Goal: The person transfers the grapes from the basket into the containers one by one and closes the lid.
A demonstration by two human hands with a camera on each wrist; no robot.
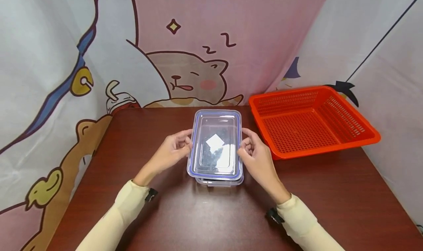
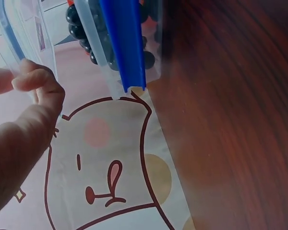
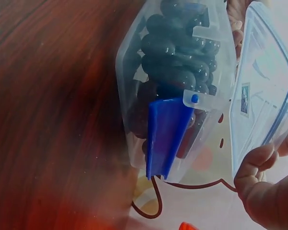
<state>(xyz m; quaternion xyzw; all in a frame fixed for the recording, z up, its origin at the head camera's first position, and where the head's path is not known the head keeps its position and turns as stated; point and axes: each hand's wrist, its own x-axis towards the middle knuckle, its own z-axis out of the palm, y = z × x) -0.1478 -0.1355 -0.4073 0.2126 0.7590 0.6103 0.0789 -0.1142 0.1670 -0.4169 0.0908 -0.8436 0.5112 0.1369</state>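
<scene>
Both hands hold a clear rectangular lid with a blue seal, level above a clear plastic container. My left hand pinches the lid's left edge between thumb and fingers. At the right edge, my right hand pinches it the same way. In the right wrist view, a gap shows between lid and container. Dark, glossy round pieces that look like grapes fill the container. A blue latch hangs down on its near side in that view, and another blue latch shows in the left wrist view.
An orange-red plastic basket with a mesh bottom stands at the right back of the brown table. A cartoon-printed curtain rises behind the table and along its sides.
</scene>
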